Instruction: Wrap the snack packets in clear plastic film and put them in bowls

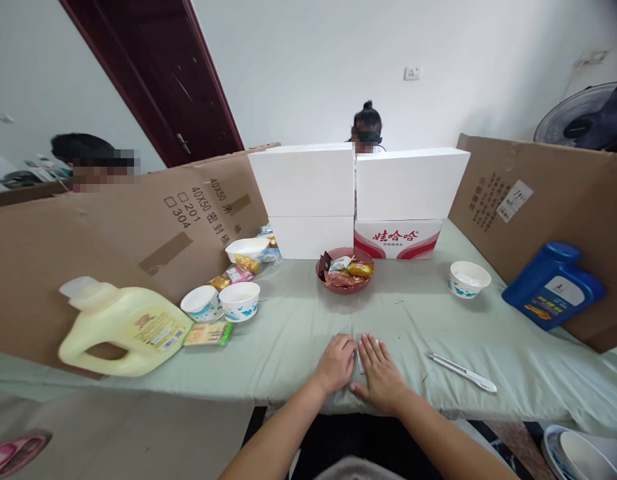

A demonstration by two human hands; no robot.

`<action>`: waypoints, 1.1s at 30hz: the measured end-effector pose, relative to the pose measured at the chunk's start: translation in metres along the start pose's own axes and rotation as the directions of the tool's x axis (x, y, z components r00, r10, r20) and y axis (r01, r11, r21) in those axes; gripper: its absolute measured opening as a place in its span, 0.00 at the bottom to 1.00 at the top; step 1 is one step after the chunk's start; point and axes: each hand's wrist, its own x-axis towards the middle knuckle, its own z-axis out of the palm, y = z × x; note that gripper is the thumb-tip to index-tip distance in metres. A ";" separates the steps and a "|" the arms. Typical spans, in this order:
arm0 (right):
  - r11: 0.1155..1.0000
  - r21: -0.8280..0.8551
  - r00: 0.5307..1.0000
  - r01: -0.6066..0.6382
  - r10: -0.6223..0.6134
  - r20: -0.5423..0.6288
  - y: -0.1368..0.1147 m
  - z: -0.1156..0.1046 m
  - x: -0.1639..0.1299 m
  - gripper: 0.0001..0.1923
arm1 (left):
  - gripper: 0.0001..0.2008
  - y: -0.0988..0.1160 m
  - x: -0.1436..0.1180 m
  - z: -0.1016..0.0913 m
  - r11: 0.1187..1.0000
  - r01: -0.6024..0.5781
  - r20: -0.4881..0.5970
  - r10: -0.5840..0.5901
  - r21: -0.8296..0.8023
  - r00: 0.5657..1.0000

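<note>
My left hand [334, 364] rests on the cloth near the table's front edge, its fingers curled and pressed together. Beside it, my right hand [381, 373] lies flat with its fingers stretched forward. A small whitish flat piece [361, 363] shows in the narrow gap between them, mostly covered, so its kind is unclear. Whatever lies under the left fingers is hidden. Ahead of both hands stands a reddish bowl [344, 288] filled with wrapped snacks [344, 270]. To the right, a white pen-like tool [462, 371], perhaps a utility knife, lies apart from the right hand.
White boxes [303, 183] stand stacked behind the bowl, between cardboard walls [198, 220]. Left are a yellow jug [133, 327], paper bowls [239, 302], a white bowl [247, 249] and packets [207, 333]. Right are a paper bowl [468, 279] and blue bottle [553, 287]. Two people sit beyond.
</note>
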 end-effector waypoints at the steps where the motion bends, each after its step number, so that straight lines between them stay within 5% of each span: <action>1: 1.000 -0.002 1.000 0.003 -0.003 -0.031 0.002 0.000 -0.001 0.48 | 0.11 0.001 0.000 -0.001 1.000 0.011 0.010 -0.011 -0.001 1.000; 5: 0.999 -0.034 0.963 -0.024 0.014 -0.268 0.017 0.007 -0.012 0.39 | 0.09 0.007 0.008 -0.004 0.990 0.128 0.039 -0.130 0.052 0.991; 10: 0.984 -0.098 0.868 -0.148 0.082 -0.489 0.037 0.024 -0.039 0.39 | 0.16 0.020 0.031 0.004 0.920 0.368 0.077 -0.380 0.136 0.922; 16: 0.984 -0.089 0.846 -0.156 0.086 -0.526 0.031 0.022 -0.054 0.41 | 0.08 0.022 0.041 0.011 0.935 0.353 0.185 -0.348 0.002 0.919; 22: 0.983 0.104 0.844 -0.154 0.186 -0.503 0.030 0.017 -0.052 0.39 | 0.19 0.017 0.040 0.011 0.883 0.454 0.188 -0.428 -0.122 0.884; 27: 0.908 0.405 0.832 -0.108 0.305 -0.463 0.038 -0.009 -0.033 0.34 | 0.23 0.019 0.036 0.016 0.778 0.456 0.165 -0.429 -0.431 0.888; 31: 0.715 0.687 0.908 -0.133 0.366 -0.204 0.036 -0.030 -0.008 0.38 | 0.21 0.028 0.032 0.015 0.676 0.380 0.124 -0.396 -0.631 0.910; 33: 0.618 0.760 0.930 -0.201 0.364 -0.051 0.039 -0.038 0.003 0.31 | 0.20 0.030 0.028 0.013 0.673 0.348 0.096 -0.382 -0.653 0.919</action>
